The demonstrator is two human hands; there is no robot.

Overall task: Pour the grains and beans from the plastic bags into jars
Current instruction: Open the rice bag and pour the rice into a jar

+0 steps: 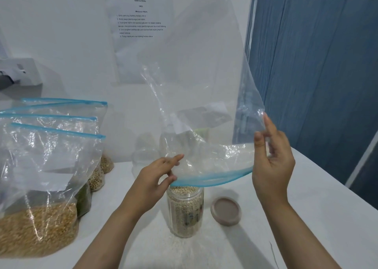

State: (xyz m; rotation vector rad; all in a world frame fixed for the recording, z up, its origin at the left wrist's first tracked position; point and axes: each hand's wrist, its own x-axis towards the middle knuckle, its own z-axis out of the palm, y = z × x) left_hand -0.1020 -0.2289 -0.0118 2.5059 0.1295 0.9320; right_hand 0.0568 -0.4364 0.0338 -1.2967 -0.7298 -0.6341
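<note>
While the clear plastic bag [196,88] hangs upside down, its blue zip mouth [212,179] points down at the jar [185,211] and its long axis runs nearly upright, with the closed bottom rising past the top of the view. The bag looks empty. Its mouth curves open just above the jar's rim, and the jar stands upright near the middle of the table [306,197], filled almost to the top with pale grain.

The left hand [157,176] pinches the left end of the blue mouth between thumb and lower fingers, while its index finger stretches out along the plastic. The right hand [272,158] holds the right end of the mouth and the side seam above it: the thumb presses the film from the near side, and the fingers are raised and loosely bent behind it.

A round brown lid [225,210] lies flat on the table just to the right of the jar, apart from it. Toward the table's left edge stand four filled zip bags [41,186] in a row, blue strips up, the nearest holding golden grain. Empty clear jars [145,156] stand near the back edge, seen through the plastic. A printed sheet [141,19] is fixed to the wall behind.
</note>
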